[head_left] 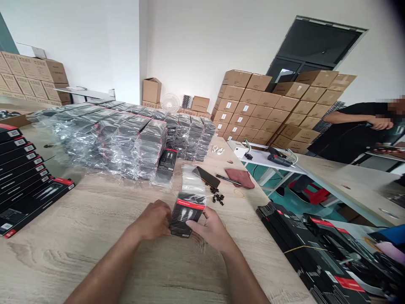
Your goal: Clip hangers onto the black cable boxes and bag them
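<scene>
Holding a black retail box with a red band (187, 214) between both palms, the person is working at the lower middle of the frame, and the step in hand looks like bagging the box. The left hand (152, 220) is closing around its left edge, while the right hand (210, 230) is gripping its lower right side. A clear plastic bag (191, 179) is rising from the box's upper end, which appears to be sitting in its mouth. Beyond it, a dark smartphone (206, 177) and small black pieces (217, 197) are lying on the wooden table (69, 223) — shrink-wrapped stacks of boxes (126, 143) are filling the middle distance. At the right edge, a co-worker (354, 128) is standing at another table.
</scene>
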Demonstrator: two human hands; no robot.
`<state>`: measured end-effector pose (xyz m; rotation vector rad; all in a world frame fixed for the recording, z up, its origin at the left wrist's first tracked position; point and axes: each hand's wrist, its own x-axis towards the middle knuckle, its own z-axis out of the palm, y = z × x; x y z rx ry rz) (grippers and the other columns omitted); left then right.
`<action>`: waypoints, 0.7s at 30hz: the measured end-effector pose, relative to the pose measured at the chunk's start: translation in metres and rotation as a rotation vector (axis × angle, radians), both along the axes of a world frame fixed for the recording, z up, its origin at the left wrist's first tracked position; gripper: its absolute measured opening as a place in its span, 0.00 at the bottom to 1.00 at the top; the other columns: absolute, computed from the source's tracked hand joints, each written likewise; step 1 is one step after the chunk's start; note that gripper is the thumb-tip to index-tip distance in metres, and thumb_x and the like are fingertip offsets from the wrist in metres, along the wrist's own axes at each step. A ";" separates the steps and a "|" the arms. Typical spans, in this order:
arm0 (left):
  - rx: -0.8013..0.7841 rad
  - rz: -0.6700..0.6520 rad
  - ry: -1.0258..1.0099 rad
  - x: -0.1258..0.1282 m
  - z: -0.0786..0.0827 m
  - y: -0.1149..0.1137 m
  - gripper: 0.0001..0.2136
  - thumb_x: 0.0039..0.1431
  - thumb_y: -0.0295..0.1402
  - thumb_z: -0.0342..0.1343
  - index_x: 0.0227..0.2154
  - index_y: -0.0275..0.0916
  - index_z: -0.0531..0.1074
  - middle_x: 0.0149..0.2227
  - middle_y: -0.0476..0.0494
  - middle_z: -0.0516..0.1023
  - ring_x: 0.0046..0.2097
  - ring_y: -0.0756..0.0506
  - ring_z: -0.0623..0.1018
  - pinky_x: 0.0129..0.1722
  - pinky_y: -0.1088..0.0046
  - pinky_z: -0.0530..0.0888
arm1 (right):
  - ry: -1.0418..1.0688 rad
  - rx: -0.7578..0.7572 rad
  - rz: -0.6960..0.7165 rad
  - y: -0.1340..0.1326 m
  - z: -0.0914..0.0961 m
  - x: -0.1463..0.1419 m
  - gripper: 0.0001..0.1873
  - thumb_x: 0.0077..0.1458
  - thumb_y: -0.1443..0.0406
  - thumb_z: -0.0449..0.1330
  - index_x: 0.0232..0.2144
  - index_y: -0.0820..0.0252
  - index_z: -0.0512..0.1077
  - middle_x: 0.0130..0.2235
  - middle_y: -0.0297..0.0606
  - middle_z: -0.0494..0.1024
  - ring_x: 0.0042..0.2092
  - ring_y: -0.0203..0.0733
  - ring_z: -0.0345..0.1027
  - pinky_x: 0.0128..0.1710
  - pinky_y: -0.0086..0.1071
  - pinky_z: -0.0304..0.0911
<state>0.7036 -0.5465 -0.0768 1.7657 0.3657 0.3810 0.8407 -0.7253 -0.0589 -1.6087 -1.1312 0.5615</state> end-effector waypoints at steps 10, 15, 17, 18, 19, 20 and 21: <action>0.039 -0.228 -0.107 0.006 0.013 -0.009 0.12 0.41 0.30 0.65 0.33 0.40 0.78 0.42 0.42 0.77 0.46 0.38 0.73 0.48 0.66 0.68 | 0.111 -0.061 0.157 0.004 -0.012 -0.001 0.25 0.41 0.65 0.68 0.45 0.56 0.72 0.43 0.37 0.77 0.43 0.46 0.70 0.44 0.41 0.66; -0.137 -0.264 -0.076 0.011 0.001 -0.018 0.18 0.50 0.35 0.60 0.45 0.39 0.72 0.41 0.41 0.77 0.43 0.42 0.75 0.42 0.69 0.70 | 0.192 0.158 -0.079 0.011 -0.011 0.008 0.18 0.49 0.58 0.63 0.43 0.57 0.72 0.43 0.39 0.77 0.44 0.45 0.70 0.47 0.40 0.64; -0.202 -0.276 -0.050 0.015 -0.001 -0.025 0.19 0.48 0.36 0.62 0.44 0.38 0.72 0.39 0.42 0.77 0.39 0.44 0.75 0.37 0.72 0.70 | 0.294 0.250 -0.225 0.015 -0.015 0.014 0.17 0.49 0.56 0.63 0.40 0.58 0.73 0.40 0.39 0.78 0.40 0.45 0.71 0.42 0.39 0.67; -0.225 -0.294 -0.021 0.017 -0.001 -0.029 0.17 0.46 0.36 0.63 0.41 0.37 0.73 0.35 0.44 0.77 0.35 0.46 0.74 0.33 0.74 0.69 | 0.356 0.292 -0.297 0.016 -0.018 0.018 0.17 0.49 0.56 0.63 0.40 0.58 0.73 0.39 0.39 0.78 0.38 0.44 0.72 0.40 0.38 0.67; -0.239 -0.319 0.023 0.018 -0.002 -0.032 0.15 0.45 0.37 0.64 0.37 0.36 0.74 0.31 0.47 0.76 0.30 0.48 0.73 0.28 0.76 0.66 | 0.418 0.328 -0.359 0.018 -0.021 0.021 0.18 0.49 0.55 0.63 0.40 0.58 0.73 0.38 0.39 0.79 0.36 0.44 0.72 0.38 0.37 0.68; -0.247 -0.345 0.072 0.020 -0.003 -0.034 0.14 0.45 0.39 0.64 0.32 0.35 0.74 0.26 0.49 0.74 0.26 0.50 0.69 0.24 0.77 0.63 | 0.473 0.356 -0.404 0.018 -0.023 0.024 0.18 0.48 0.55 0.63 0.40 0.58 0.73 0.37 0.39 0.79 0.35 0.44 0.72 0.35 0.36 0.68; -0.255 -0.364 0.125 0.021 -0.004 -0.035 0.13 0.46 0.40 0.63 0.29 0.35 0.74 0.22 0.52 0.70 0.22 0.52 0.65 0.21 0.78 0.59 | 0.514 0.373 -0.431 0.019 -0.025 0.026 0.18 0.48 0.55 0.63 0.40 0.58 0.73 0.36 0.39 0.79 0.35 0.44 0.72 0.34 0.36 0.68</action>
